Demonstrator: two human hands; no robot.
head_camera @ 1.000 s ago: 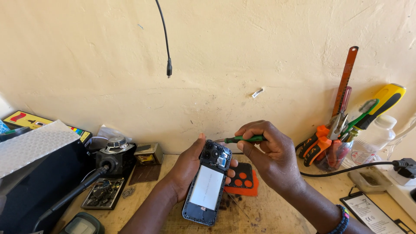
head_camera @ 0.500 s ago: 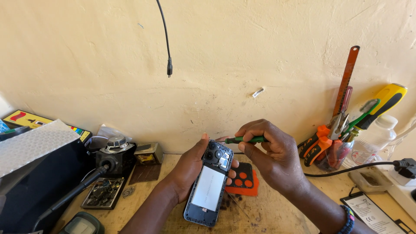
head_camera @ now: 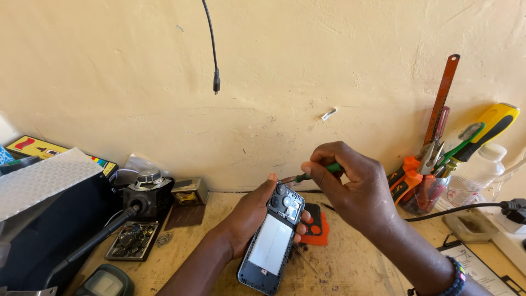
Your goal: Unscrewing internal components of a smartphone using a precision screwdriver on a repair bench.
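The person's left hand [head_camera: 249, 219] cradles an opened phone [head_camera: 271, 241] from underneath, its back cover off, the fingers curled up around the left edge and the thumb resting near the top corner. The phone is tilted, camera end far and up, lower end near, and it is held just above the tabletop [head_camera: 350, 263] around the middle of the scene. A pale rectangular panel fills most of its open back, with the round camera parts clustered at the far end.

The right hand [head_camera: 356, 189] is closed around a small green-handled screwdriver [head_camera: 309, 175], fingers pinched narrow on the handle. The metal tip points left and sits right at the top edge of the phone, beside the left thumb; whether it actually touches a screw I cannot tell. A beaded bracelet [head_camera: 455, 277] circles the right wrist.

Just beyond the phone on the tabletop lies an orange and black pad [head_camera: 316, 227]. To the right stands a clear jar [head_camera: 424, 194] crammed with tools, a yellow-handled one and orange-handled pliers among them, with a plastic bottle [head_camera: 476, 172] beside it. To the left are a black device with a round knob [head_camera: 145, 194], a small tray of loose parts [head_camera: 130, 240], and a dark box with a silvery top [head_camera: 41, 211]. A black cable [head_camera: 211, 46] dangles down the cream wall.
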